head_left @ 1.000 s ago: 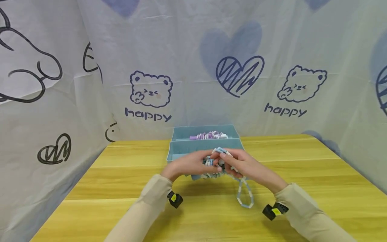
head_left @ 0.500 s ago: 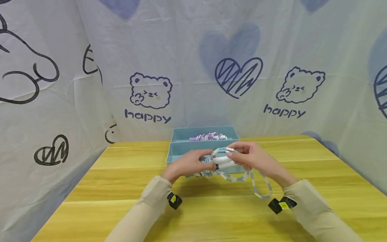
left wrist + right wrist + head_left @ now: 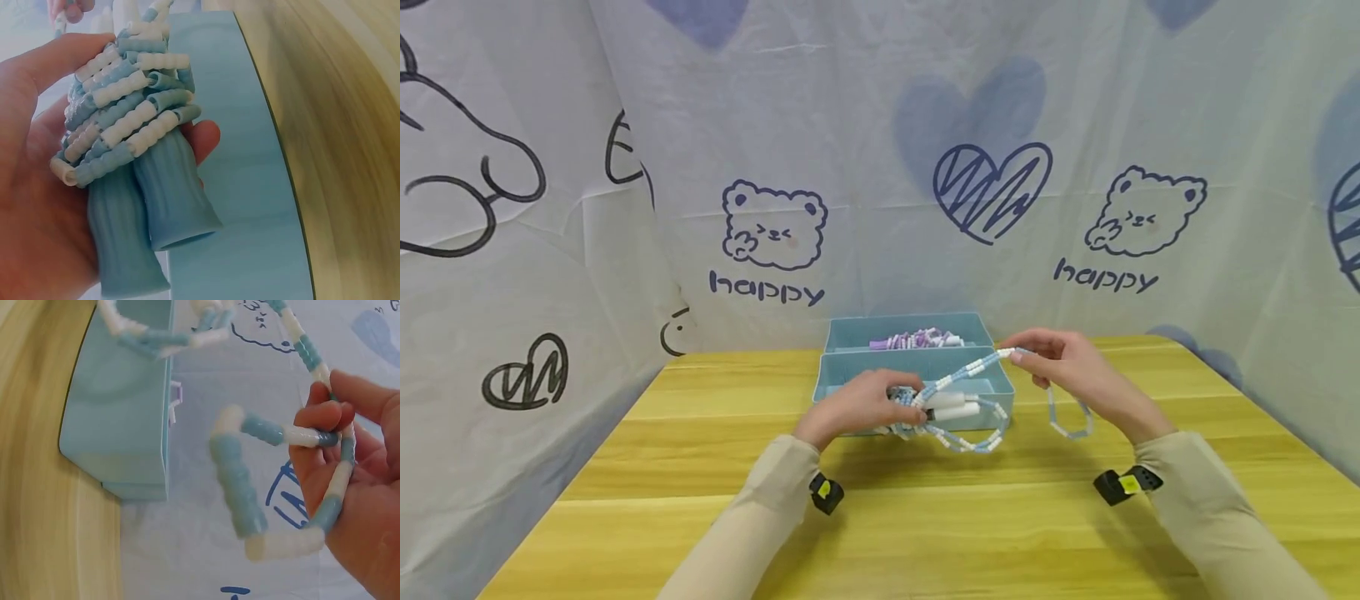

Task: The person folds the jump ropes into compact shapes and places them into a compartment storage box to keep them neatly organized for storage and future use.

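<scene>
A blue-and-white beaded jump rope (image 3: pixel 962 374) stretches between the two hands. My left hand (image 3: pixel 865 402) grips its bundled part, in front of a light blue box (image 3: pixel 917 362). In the left wrist view, beaded coils (image 3: pixel 125 106) wrap around two blue flared handles (image 3: pixel 178 194), with fingers and thumb around them. White handle ends (image 3: pixel 955 410) stick out to the right of this hand, and a loose loop of beads hangs below them. My right hand (image 3: pixel 1067 367), raised to the right, pinches the strand between thumb and fingers. A short beaded loop (image 3: pixel 239 487) dangles from it.
Behind the front box stands a second light blue box (image 3: pixel 850 331) holding a purple-and-white beaded bundle (image 3: pixel 921 338). Both stand at the far edge of the wooden table (image 3: pixel 925 525), against a printed cloth backdrop (image 3: pixel 865 133).
My right hand has moved away to the right and up, drawing a strand of the jump rope out from the bundle. The left hand stays nearly in place, still gripping the bundle.
</scene>
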{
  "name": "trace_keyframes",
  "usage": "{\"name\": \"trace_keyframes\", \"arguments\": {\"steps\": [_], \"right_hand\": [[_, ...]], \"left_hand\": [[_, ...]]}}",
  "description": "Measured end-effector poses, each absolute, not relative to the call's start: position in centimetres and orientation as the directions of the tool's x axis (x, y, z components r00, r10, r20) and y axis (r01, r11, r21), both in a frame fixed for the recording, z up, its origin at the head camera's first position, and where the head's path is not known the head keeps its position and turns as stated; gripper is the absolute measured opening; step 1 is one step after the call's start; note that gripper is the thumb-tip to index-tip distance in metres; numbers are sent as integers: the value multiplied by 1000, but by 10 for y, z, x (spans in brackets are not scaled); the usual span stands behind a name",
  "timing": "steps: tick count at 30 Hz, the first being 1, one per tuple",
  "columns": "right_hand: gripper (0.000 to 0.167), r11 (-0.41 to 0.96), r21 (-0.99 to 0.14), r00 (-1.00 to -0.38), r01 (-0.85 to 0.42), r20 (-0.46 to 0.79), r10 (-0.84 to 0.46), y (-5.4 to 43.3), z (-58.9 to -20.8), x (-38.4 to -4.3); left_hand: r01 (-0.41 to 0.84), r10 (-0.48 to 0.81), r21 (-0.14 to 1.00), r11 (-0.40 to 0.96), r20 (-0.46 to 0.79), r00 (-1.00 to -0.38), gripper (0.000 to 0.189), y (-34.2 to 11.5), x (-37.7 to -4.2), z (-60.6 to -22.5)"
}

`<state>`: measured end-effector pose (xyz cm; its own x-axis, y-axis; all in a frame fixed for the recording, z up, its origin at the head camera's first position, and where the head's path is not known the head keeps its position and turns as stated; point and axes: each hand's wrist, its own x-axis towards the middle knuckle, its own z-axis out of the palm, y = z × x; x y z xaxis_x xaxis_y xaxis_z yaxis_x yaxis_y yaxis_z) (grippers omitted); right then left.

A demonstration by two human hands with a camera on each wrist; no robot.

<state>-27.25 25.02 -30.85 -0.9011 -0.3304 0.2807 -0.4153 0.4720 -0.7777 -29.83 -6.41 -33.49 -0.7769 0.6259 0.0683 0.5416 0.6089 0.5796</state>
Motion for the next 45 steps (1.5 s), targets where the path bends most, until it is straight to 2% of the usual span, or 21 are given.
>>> {"name": "trace_keyframes", "arguments": {"steps": [3, 7, 12, 20, 27, 29, 33, 39, 45], "right_hand": [[28, 541, -724, -903, -428, 323, -283, 249, -311, -275], [30, 699, -585, -902, -411, 374, -217, 248, -317, -279], [36, 800, -454, -897, -393, 380, -225, 250, -326, -283], [24, 786, -422, -884, -451, 329, -331, 252, -336, -290], [10, 794, -466, -915, -390, 294, -277, 252, -340, -294], [9, 814, -448, -923, -368, 281, -263, 252, -341, -295], [19, 817, -444, -926, -368, 252, -280, 250, -346, -295], [14, 706, -557, -895, -437, 186, -406, 239, -355, -295], [36, 669, -602, -878, -436, 123, -462, 226, -355, -288]], "left_hand": [[549, 635, 583, 599, 72, -769, 50, -66, -300, -332], [564, 647, 595, 573, 95, -757, 49, -69, -302, -326], [577, 663, 609, 544, 110, -741, 46, -71, -301, -321], [662, 758, 627, 412, 167, -630, 54, -67, -294, -319], [690, 766, 595, 412, 183, -616, 53, -66, -286, -315], [680, 765, 609, 408, 178, -619, 51, -66, -286, -316], [642, 739, 647, 412, 174, -650, 46, -68, -288, -319], [553, 585, 666, 501, 211, -783, 40, -74, -296, -324], [492, 495, 698, 520, 223, -840, 43, -74, -302, -324]]}}
